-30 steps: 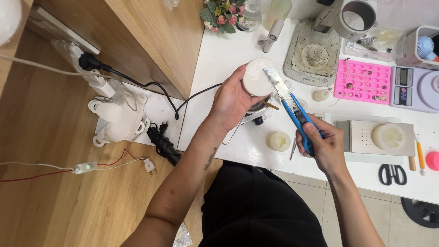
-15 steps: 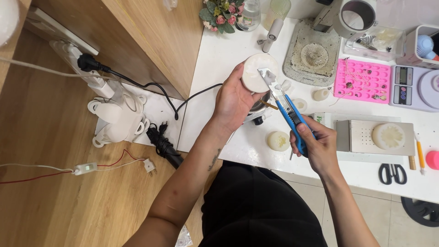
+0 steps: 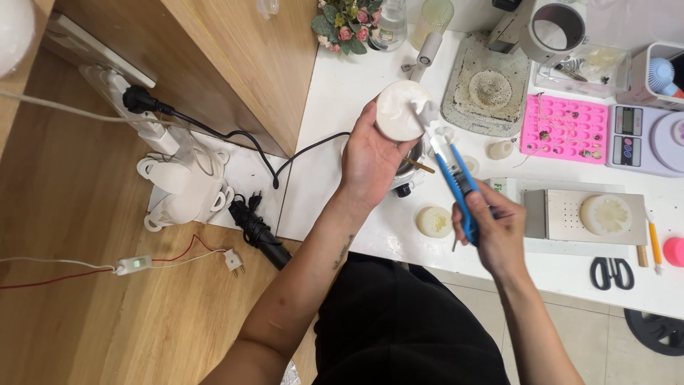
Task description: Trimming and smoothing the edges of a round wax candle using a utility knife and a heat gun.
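Observation:
My left hand [image 3: 369,157] holds a round white wax disc [image 3: 399,110] up over the white table [image 3: 342,93], flat face toward me. My right hand [image 3: 495,228] grips blue-handled tongs [image 3: 456,182], whose white-coated tips touch the disc's right edge, where a lump of white wax clings. Under my left hand sits a small metal pot [image 3: 407,170], mostly hidden. A small flower-patterned wax piece [image 3: 434,222] lies on the table between my two hands.
A pink silicone mould tray [image 3: 564,128], a digital scale [image 3: 641,139], a grey wax-stained mat [image 3: 488,93], a metal block bearing a wax disc [image 3: 584,215], black scissors [image 3: 610,272] and a flower pot [image 3: 349,21] crowd the table. Cables and a power strip [image 3: 142,121] lie at left.
The tongs have shifted along the disc's right edge, and my right hand has moved slightly right and down. My left hand keeps the disc in nearly the same place.

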